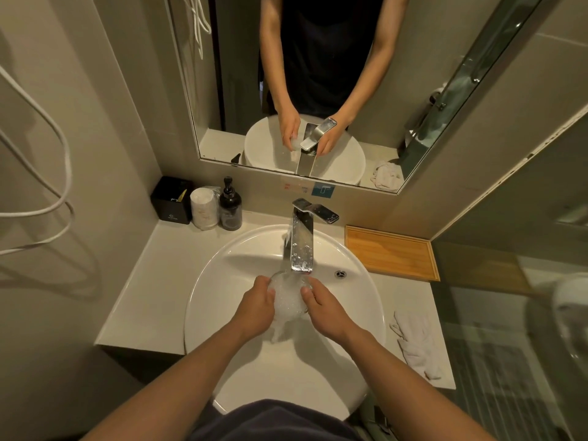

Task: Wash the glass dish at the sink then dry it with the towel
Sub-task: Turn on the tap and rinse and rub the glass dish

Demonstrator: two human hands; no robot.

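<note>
The small glass dish (289, 297) is full of white foam and held over the round white sink (210, 291), right under the chrome tap (302, 240), where water runs onto it. My left hand (256, 305) grips its left side and my right hand (326, 308) grips its right side. Foamy water spills from the dish down into the basin. The white towel (416, 348) lies crumpled on the counter to the right of the sink.
At the back left of the counter stand a black box (171, 200), a wrapped white roll (203, 208) and a dark pump bottle (229, 206). A wooden tray (391, 253) sits back right. A mirror (318, 90) hangs above; a glass shower partition (525, 313) stands to the right.
</note>
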